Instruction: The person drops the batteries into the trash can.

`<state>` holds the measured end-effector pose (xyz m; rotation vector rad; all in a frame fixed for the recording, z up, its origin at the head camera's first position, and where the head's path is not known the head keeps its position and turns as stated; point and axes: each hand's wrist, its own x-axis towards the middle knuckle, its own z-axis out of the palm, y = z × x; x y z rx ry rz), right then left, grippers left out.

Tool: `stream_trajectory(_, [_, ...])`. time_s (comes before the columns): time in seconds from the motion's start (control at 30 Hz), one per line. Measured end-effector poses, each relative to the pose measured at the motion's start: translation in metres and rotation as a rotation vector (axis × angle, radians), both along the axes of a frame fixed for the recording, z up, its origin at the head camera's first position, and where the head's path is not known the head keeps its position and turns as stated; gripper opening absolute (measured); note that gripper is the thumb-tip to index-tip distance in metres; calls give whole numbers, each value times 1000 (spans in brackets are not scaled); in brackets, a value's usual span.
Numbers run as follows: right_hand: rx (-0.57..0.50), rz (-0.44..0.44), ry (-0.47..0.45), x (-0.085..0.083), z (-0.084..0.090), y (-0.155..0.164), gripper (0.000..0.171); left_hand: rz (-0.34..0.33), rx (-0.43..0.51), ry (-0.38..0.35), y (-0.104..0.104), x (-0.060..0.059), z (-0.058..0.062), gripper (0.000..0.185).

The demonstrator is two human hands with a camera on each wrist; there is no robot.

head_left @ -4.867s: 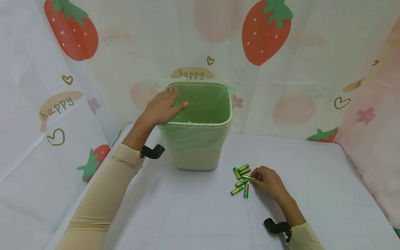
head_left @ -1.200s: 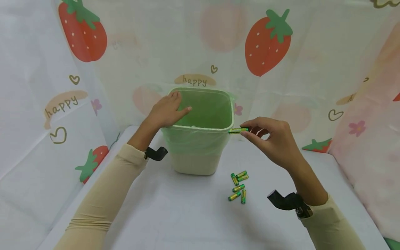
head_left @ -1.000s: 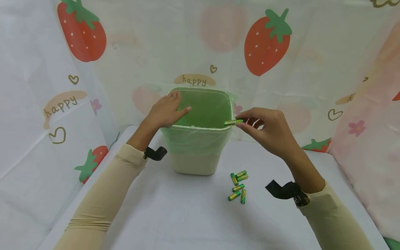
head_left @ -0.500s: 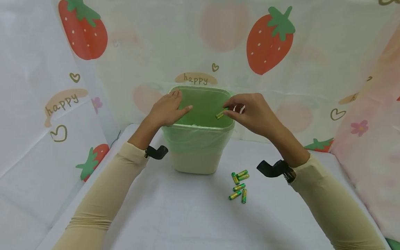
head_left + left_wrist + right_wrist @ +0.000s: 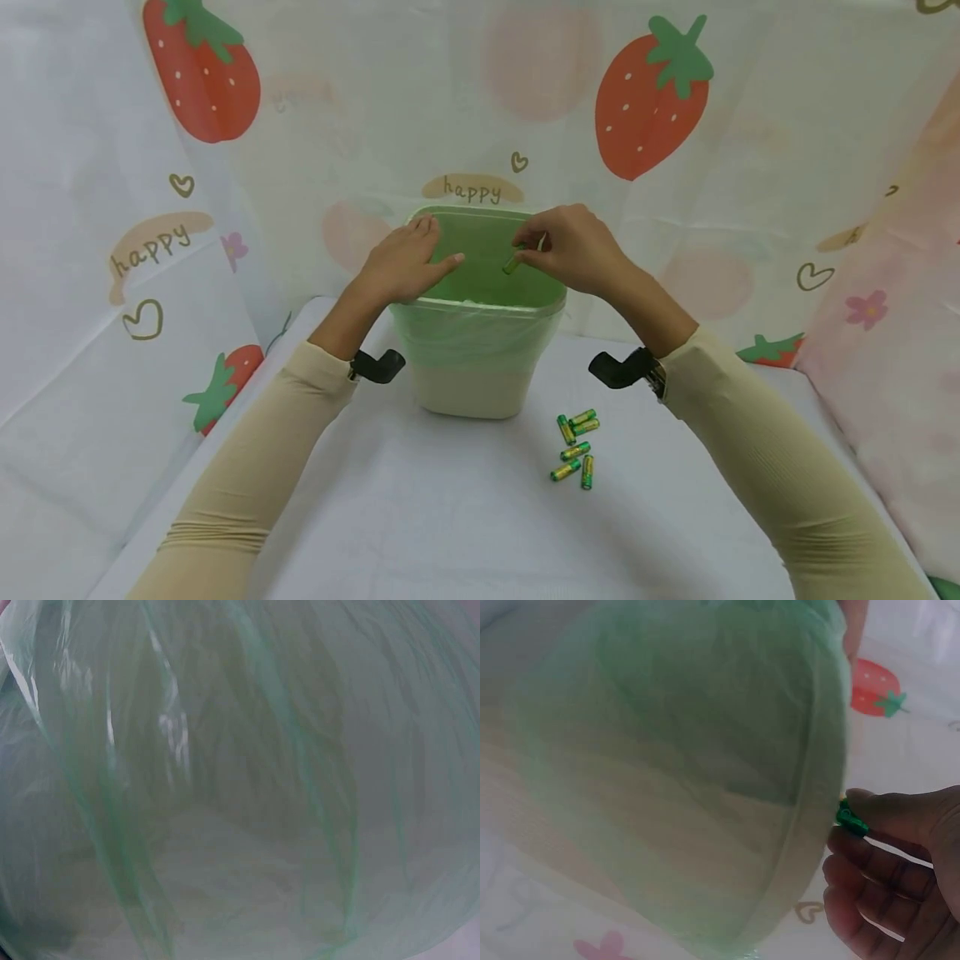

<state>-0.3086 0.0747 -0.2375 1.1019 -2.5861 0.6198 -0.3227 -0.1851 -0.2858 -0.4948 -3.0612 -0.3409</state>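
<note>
A trash bin [image 5: 471,390] with a thin green plastic liner [image 5: 465,337] folded over its rim stands toward the back of the table. My left hand [image 5: 405,262] rests on the bin's left rim, fingers straight and thumb pointing over the opening. Above the right part of the opening, my right hand [image 5: 573,250] pinches a green battery [image 5: 512,264], which tilts downward. In the right wrist view the battery [image 5: 851,819] shows between thumb and fingers beside the rim. Only the liner [image 5: 247,780] fills the left wrist view.
Several green and yellow batteries [image 5: 575,451] lie loosely grouped on the white tablecloth [image 5: 435,508], to the right and in front of the bin. A curtain printed with strawberries [image 5: 655,100] hangs close behind the bin.
My right hand picked a battery from the group, lifted it and carried it left over the bin's opening. The battery now points more steeply down. My left hand stays on the rim.
</note>
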Motion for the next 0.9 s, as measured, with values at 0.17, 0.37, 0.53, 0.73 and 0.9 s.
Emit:
stream_trajectory(0.17, [50, -16, -23, -9, -2, -6, 13, -1, -3, -2, 1, 2, 1, 84])
stream_trajectory(0.37, [67, -48, -45, -18, -5, -10, 15, 0, -6, 4, 1, 3, 2, 84])
stream_trajectory(0.53, [48, -75, -62, -25, -12, -7, 20, -2, -3, 0, 3, 4, 3, 84])
stream_trajectory(0.73, [33, -89, -57, -26, -13, -1, 18, -8, -13, -2, 4, 5, 4, 84])
stream_trajectory(0.9, [19, -81, -40, -27, -13, 3, 16, -17, -22, 5, 3, 6, 6, 83])
